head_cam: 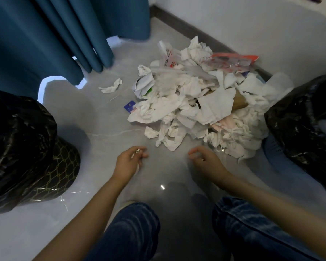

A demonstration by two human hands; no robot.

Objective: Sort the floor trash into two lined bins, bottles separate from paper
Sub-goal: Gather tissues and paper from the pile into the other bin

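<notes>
From the head camera, the left hand (129, 162) sits at about 7 o'clock of centre, just above the grey floor (105, 117), its fingers curled round a small white scrap of paper (136, 157) that pokes out between thumb and forefinger and trails below the palm. The right hand (205, 159), at about 5 o'clock, has its fingers loosely bent with thumb and fingertips drawn near each other; something tiny and pale shows at the fingertips, but whether it is pinched there cannot be told.

The pile of trash (196, 102) lies at 1 to 3 o'clock: mostly crumpled white tissue, with a clear plastic bag with red print (231, 62) at its far edge and a brown cardboard piece (240, 102) half buried. Any bottles in it are hidden. One stray tissue (112, 86) lies apart at 11 o'clock.

The left bin (21, 147), lined in black, is at 9 o'clock, its side cut off by the frame. The right bin (305, 125), at 3 o'clock, is likewise cut off; its contents are hard to make out. Blue curtains (64, 34) hang at 11 o'clock.
</notes>
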